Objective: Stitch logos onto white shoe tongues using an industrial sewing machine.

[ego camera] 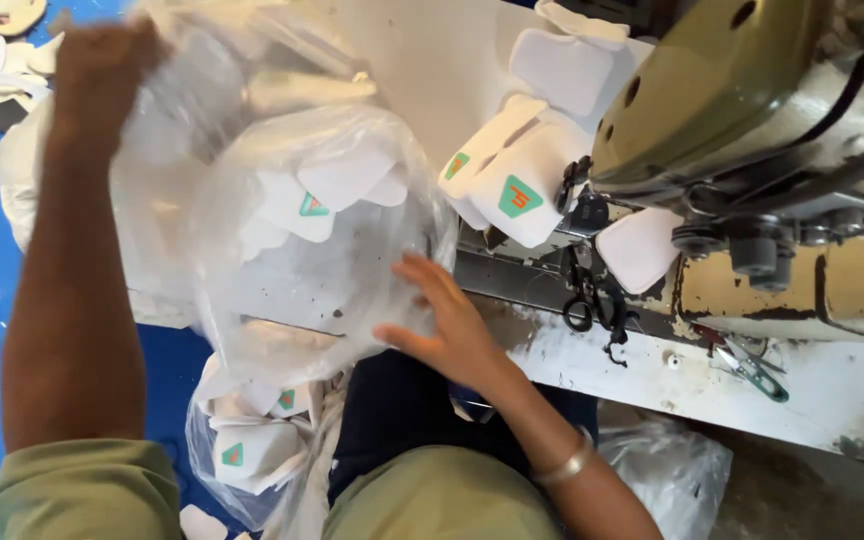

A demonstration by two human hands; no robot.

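A clear plastic bag is being held up over the edge of the sewing table. Its blurred upper end is being gripped by the left hand, closed around the gathered plastic at the top left. The bag's lower right side is being touched by the right hand, fingers spread and pressed flat against it, not closed. White padded pieces with small green labels are being carried inside the bag. More such pieces are being kept stacked on the table just beside the olive sewing machine. Black scissors and green-handled snips are lying on the table. A second bag of pieces is lying below.
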